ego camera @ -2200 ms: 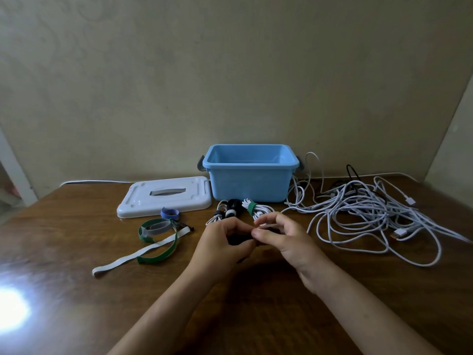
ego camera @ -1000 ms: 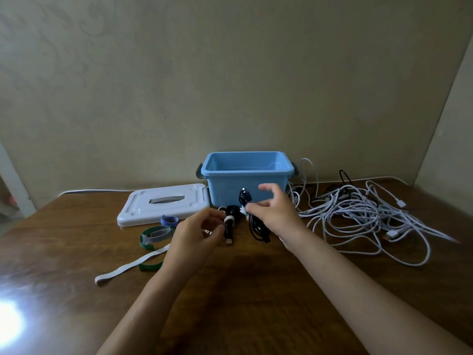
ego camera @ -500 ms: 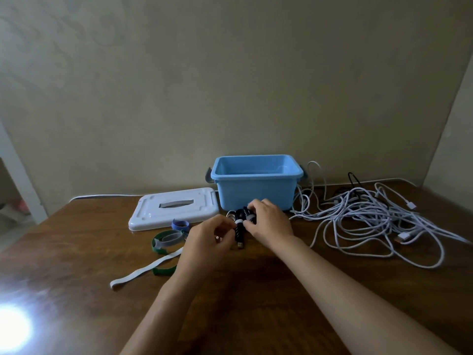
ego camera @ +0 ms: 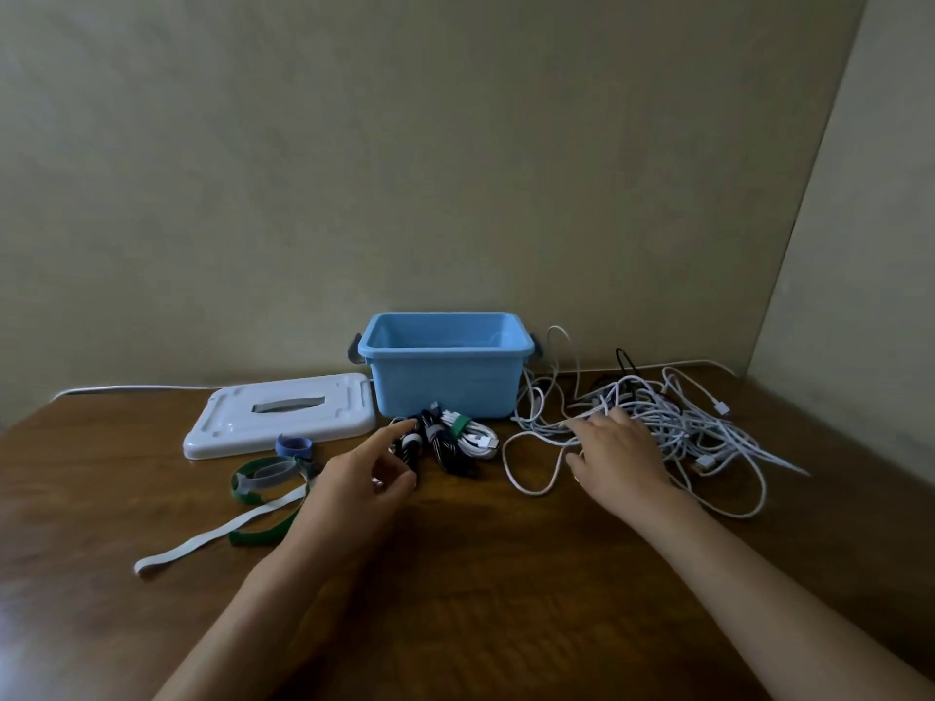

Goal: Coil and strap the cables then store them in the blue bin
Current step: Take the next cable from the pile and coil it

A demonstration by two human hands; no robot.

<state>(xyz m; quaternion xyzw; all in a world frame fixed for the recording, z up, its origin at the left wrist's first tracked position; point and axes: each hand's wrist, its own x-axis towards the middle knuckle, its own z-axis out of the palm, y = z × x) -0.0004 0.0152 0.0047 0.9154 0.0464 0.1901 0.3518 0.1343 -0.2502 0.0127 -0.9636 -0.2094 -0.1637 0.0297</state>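
The blue bin [ego camera: 445, 382] stands open at the back of the wooden table. Just in front of it lie strapped bundles: a white cable coil with a green strap [ego camera: 468, 435] and black coils [ego camera: 448, 450] with light straps. My left hand [ego camera: 362, 480] hovers beside the black coils, forefinger stretched out toward them, holding nothing. My right hand [ego camera: 614, 455] lies with spread fingers on the left edge of a big tangle of loose white cables [ego camera: 673, 427]. Whether the bin holds anything is hidden.
The bin's white lid [ego camera: 283, 414] lies flat to the left. Loose straps sit in front of it: a blue roll [ego camera: 293, 445], a green and grey loop [ego camera: 265, 478], a long white strip [ego camera: 217, 536]. A wall corner closes the right side.
My hands finished with a black coil; the right hand set it down by the other bundles, let go and moved right onto the white cable tangle. My left hand opened.
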